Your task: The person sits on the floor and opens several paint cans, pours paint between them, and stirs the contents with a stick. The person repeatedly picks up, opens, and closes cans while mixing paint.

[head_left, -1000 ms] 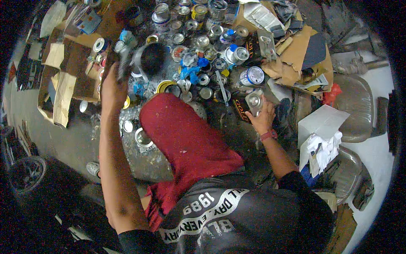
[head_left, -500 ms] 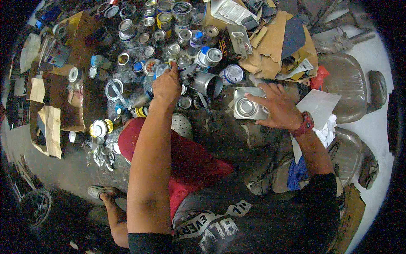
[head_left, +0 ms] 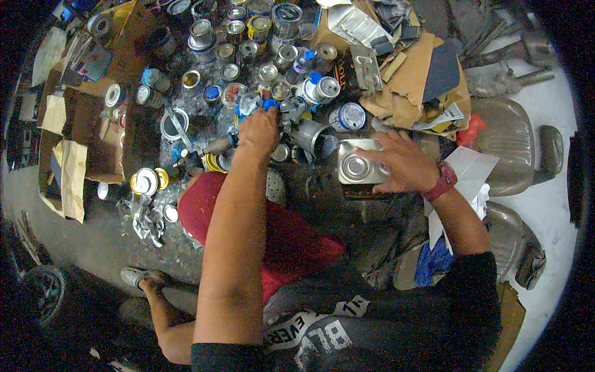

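Observation:
My right hand (head_left: 401,162), with a red band at the wrist, rests flat on the top of a square metal can (head_left: 358,166) with a round cap, fingers spread over its right side. My left hand (head_left: 258,131) reaches forward into a crowd of small cans and bottles; its fingers are curled down among them beside a blue cap (head_left: 270,104) and a grey tipped-over can (head_left: 308,134). What the left fingers hold is hidden. Red cloth (head_left: 282,229) lies over my lap below both arms.
Several paint cans (head_left: 288,15) and lids crowd the floor ahead. An open cardboard box (head_left: 127,74) stands at the left, torn cardboard and papers (head_left: 416,74) at the right. A worn grey seat (head_left: 514,146) sits at the far right. My sandalled foot (head_left: 139,277) is lower left.
The view has swung so the clutter sits higher. My left hand came down from a raised dark can into the small cans. My right hand moved from a small jar onto the square can.

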Demonstrator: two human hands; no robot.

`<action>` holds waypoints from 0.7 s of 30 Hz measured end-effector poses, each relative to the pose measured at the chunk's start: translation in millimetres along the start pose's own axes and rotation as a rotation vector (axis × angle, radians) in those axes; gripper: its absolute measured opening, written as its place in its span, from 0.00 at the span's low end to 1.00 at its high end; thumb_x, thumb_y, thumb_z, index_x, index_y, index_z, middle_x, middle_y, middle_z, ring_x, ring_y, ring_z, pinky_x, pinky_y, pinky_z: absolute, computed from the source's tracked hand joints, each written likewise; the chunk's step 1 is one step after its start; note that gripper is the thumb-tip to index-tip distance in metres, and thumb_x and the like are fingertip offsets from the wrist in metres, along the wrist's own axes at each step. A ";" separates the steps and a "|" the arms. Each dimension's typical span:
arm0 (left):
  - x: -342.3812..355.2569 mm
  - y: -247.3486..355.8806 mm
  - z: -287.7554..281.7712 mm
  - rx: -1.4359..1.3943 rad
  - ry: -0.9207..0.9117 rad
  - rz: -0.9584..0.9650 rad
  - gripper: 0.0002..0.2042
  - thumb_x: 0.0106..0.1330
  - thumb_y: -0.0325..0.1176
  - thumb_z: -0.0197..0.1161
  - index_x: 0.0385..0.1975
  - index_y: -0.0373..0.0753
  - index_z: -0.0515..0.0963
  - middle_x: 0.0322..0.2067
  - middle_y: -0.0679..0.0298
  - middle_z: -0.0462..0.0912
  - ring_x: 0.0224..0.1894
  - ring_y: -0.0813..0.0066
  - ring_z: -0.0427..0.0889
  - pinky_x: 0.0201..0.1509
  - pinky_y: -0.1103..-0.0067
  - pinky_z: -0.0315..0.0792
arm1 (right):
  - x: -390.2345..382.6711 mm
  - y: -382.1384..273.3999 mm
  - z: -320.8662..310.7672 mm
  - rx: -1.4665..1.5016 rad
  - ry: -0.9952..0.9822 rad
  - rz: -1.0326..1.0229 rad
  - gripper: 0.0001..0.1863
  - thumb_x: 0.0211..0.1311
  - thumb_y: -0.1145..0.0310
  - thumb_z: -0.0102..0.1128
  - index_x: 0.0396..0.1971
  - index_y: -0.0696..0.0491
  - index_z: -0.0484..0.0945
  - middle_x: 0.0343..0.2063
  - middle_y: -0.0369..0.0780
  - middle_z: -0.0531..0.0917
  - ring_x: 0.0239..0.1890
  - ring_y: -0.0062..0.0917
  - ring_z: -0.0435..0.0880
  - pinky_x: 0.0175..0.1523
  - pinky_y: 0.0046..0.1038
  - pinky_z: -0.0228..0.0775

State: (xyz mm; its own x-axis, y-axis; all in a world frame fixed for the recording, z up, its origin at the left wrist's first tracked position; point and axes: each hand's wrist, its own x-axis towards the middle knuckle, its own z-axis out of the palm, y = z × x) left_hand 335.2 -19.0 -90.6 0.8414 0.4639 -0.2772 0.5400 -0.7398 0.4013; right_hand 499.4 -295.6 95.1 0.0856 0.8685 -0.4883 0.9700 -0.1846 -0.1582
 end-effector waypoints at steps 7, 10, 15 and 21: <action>-3.5 -18.7 -14.6 -0.332 0.029 0.226 0.20 0.70 0.41 0.66 0.59 0.43 0.81 0.51 0.45 0.87 0.53 0.43 0.86 0.57 0.55 0.80 | -28.0 5.3 64.4 0.072 0.345 0.306 0.55 0.40 0.51 0.87 0.74 0.34 0.70 0.65 0.51 0.72 0.67 0.52 0.70 0.71 0.53 0.62; -5.8 -26.6 -62.3 -0.415 0.046 0.204 0.29 0.70 0.54 0.69 0.63 0.40 0.79 0.54 0.45 0.86 0.60 0.44 0.83 0.64 0.59 0.75 | -24.9 10.7 110.2 0.103 0.449 0.444 0.56 0.39 0.52 0.87 0.74 0.36 0.70 0.65 0.50 0.71 0.68 0.51 0.69 0.72 0.53 0.61; -62.9 -86.1 -137.6 -0.537 0.208 0.007 0.30 0.72 0.46 0.69 0.69 0.37 0.74 0.62 0.44 0.81 0.66 0.50 0.80 0.70 0.64 0.72 | -2.5 16.8 174.1 0.115 0.537 0.618 0.56 0.37 0.55 0.89 0.72 0.42 0.69 0.64 0.49 0.73 0.68 0.50 0.69 0.73 0.52 0.61; -219.0 -188.2 -137.6 -0.630 0.422 -0.425 0.18 0.72 0.34 0.66 0.59 0.37 0.79 0.45 0.56 0.88 0.44 0.66 0.82 0.53 0.70 0.75 | 8.7 11.9 236.4 0.367 0.791 0.480 0.54 0.40 0.59 0.88 0.70 0.49 0.68 0.62 0.49 0.76 0.65 0.50 0.73 0.71 0.48 0.64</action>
State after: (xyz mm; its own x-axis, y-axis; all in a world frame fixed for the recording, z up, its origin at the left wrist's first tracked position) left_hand 51.9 85.7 14.7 0.4352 0.8738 -0.2169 0.6152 -0.1128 0.7802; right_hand 457.9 -399.0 -113.9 0.7072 0.6966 0.1210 0.6736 -0.6118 -0.4147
